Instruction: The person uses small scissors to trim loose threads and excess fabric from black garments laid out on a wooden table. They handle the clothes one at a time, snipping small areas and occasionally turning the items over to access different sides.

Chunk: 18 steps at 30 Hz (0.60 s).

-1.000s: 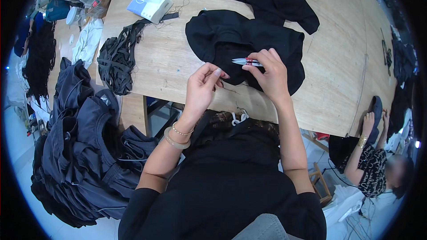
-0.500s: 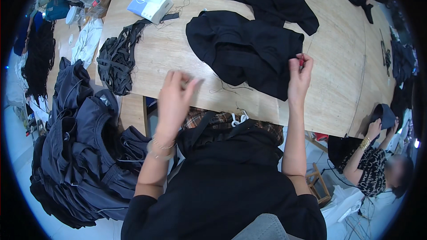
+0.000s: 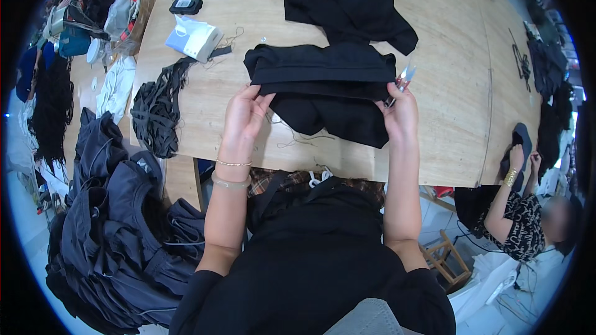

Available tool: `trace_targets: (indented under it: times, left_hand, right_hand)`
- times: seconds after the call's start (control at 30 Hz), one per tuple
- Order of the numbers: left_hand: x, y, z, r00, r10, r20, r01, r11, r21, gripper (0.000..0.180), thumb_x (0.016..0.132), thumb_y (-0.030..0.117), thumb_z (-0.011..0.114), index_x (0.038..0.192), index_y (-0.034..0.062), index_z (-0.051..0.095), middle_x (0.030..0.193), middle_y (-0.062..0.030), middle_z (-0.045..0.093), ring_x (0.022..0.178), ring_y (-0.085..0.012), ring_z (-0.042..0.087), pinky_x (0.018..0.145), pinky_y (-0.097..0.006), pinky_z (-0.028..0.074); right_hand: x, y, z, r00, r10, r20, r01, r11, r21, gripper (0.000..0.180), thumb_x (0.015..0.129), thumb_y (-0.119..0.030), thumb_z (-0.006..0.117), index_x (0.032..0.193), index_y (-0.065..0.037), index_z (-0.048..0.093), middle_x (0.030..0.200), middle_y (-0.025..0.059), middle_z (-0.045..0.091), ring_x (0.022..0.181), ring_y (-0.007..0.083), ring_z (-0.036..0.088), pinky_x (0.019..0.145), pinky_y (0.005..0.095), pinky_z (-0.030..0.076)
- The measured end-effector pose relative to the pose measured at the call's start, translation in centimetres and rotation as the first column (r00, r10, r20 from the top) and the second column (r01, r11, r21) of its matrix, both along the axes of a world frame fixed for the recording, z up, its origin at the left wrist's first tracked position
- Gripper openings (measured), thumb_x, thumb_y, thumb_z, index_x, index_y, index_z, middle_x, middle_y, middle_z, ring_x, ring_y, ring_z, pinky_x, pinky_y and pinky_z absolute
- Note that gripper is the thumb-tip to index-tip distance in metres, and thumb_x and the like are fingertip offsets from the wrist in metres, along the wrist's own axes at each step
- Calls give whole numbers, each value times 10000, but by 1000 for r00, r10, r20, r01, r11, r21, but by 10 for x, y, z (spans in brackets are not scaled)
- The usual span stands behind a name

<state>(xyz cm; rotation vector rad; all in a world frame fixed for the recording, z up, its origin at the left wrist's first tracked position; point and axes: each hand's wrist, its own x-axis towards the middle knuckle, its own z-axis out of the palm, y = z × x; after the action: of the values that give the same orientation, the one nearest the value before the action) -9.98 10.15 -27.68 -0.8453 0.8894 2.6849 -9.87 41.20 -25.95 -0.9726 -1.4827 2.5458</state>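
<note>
A black garment is stretched between my two hands above the table, with a long straight band across its top and loose cloth drooping below. My left hand pinches the band's left end between thumb and fingers. At the other end, my right hand grips the cloth while also keeping hold of a small pair of thread snips, whose shiny blades point up and away. Part of the snips' handle is hidden by my fingers. More black garments lie just beyond.
A tissue pack, a black device and a heap of dark straps lie to the left. Dark trousers pile up beside me at lower left. A co-worker sits at right, handling dark cloth. Loose threads lie near the table edge.
My left hand has moved up and right and taken hold of the garment. The garment's band is now drawn out straight, and the snips' blades show above my right hand.
</note>
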Motion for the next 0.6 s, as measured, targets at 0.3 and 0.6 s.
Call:
trace_targets:
  times: [0.3, 0.6]
  left_hand:
    - [-14, -35, 27, 974, -86, -210, 182, 850, 495, 347, 1084, 149, 341, 1233, -67, 568, 1312, -233, 630, 1257, -347, 595, 1085, -499, 475]
    - [-22, -39, 12, 997, -2, -74, 50, 756, 652, 325, 1095, 125, 347, 1270, -77, 532, 1366, -237, 587, 1308, -354, 561, 1149, -507, 445]
  right_hand:
    - [-8, 66, 17, 987, -39, -153, -77, 729, -680, 197, 1057, -97, 478, 1132, 8, 627, 1044, 138, 726, 962, 253, 719, 890, 408, 604]
    - [-12, 71, 6, 994, -41, -98, -37, 729, -683, 224, 1058, -61, 421, 1130, 68, 590, 1109, 190, 710, 1048, 281, 702, 967, 428, 577]
